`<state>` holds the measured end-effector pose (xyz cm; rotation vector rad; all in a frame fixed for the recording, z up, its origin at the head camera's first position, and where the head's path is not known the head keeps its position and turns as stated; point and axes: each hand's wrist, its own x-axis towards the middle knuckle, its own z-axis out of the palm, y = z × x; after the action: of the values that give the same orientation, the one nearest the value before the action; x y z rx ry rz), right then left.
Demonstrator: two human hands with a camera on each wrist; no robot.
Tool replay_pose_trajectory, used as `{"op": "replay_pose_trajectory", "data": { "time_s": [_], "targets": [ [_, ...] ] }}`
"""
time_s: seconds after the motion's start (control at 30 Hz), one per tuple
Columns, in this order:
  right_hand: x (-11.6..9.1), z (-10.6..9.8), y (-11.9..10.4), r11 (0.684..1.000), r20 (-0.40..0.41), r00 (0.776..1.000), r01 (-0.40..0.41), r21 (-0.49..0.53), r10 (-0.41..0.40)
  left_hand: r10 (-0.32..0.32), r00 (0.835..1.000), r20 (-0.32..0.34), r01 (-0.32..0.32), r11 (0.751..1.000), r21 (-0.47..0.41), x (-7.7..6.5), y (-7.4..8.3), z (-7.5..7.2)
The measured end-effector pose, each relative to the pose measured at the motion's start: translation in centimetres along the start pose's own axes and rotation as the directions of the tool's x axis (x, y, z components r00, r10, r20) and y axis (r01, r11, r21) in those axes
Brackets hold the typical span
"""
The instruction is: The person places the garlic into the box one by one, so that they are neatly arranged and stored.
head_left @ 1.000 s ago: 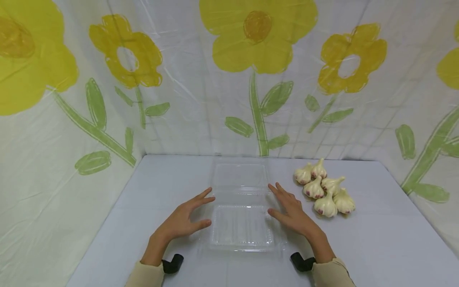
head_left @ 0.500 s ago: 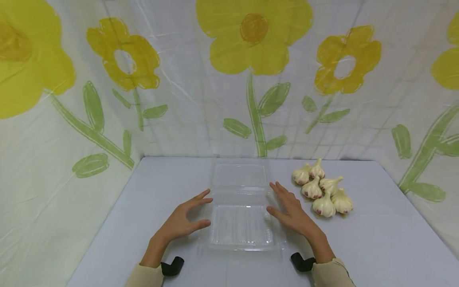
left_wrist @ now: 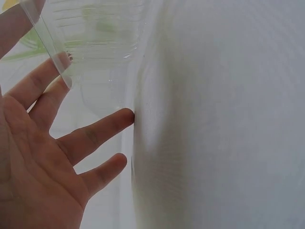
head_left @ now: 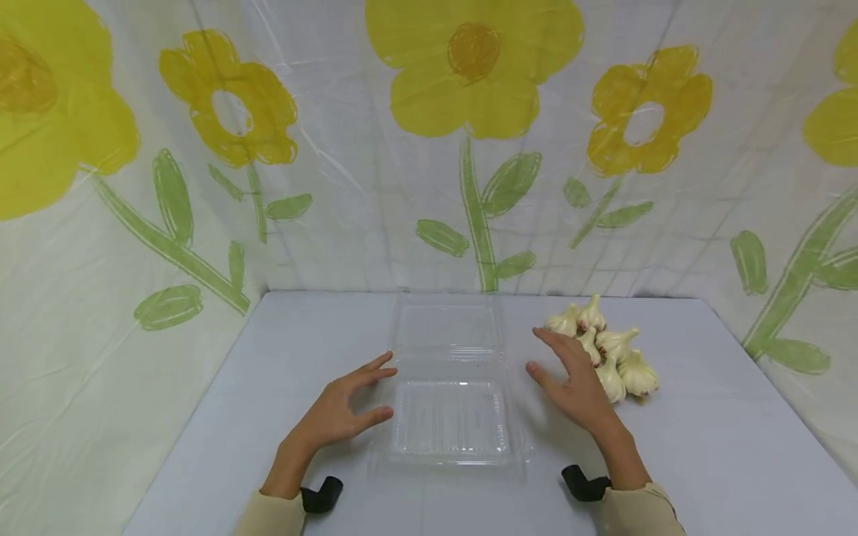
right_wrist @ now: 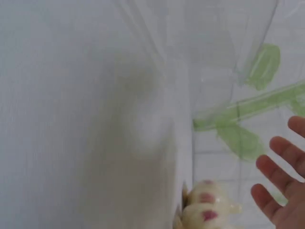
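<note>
A clear plastic clamshell container lies with its lid folded back, in the middle of the table. To its left my left hand spreads its fingers beside the rim; in the left wrist view the fingers are straight and grip nothing, with the clear container close by. My right hand hovers between the container and a cluster of garlic bulbs, hiding part of them. Its fingers are extended and hold nothing. In the right wrist view, garlic shows below the fingers.
A white table carries these things. Behind it hangs a pale curtain printed with yellow flowers. Black wrist-worn pieces sit at both cuffs, close above the tabletop.
My right hand has moved right, away from the container and toward the garlic bulbs. My left hand stays in about the same place.
</note>
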<state>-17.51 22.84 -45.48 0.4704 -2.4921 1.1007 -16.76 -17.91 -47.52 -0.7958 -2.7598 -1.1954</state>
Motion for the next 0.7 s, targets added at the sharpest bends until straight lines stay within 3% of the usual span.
{"op": "replay_pose_trajectory", "data": {
  "time_s": [0.17,0.3,0.47,0.57,0.7],
  "targets": [
    [-0.2,-1.6,1.0,0.999,-0.153,0.987,0.044,-0.029,-0.048,-0.002,1.0,0.002,0.001,1.0,0.012,0.0,0.1,-0.1],
    [-0.6,-3.4,2.0,0.999,-0.23,0.972,0.036,-0.017,-0.039,-0.006,1.0,0.003,0.006,1.0,0.009,0.1,0.0,0.0],
    [-1.7,-6.2,3.6,0.993,-0.275,0.959,-0.093,-0.067,0.071,0.007,1.0,0.005,-0.007,1.0,0.017,0.0,-0.1,0.2],
    [-2.4,-7.4,4.5,0.976,-0.28,0.947,-0.193,-0.103,0.158,0.009,1.0,0.001,-0.009,1.0,0.028,0.0,0.0,0.1],
    [-3.3,-8.3,5.7,0.957,-0.286,0.93,-0.269,-0.107,0.23,0.005,1.0,0.0,-0.005,0.999,0.039,0.0,0.2,0.0]
  ]
}}
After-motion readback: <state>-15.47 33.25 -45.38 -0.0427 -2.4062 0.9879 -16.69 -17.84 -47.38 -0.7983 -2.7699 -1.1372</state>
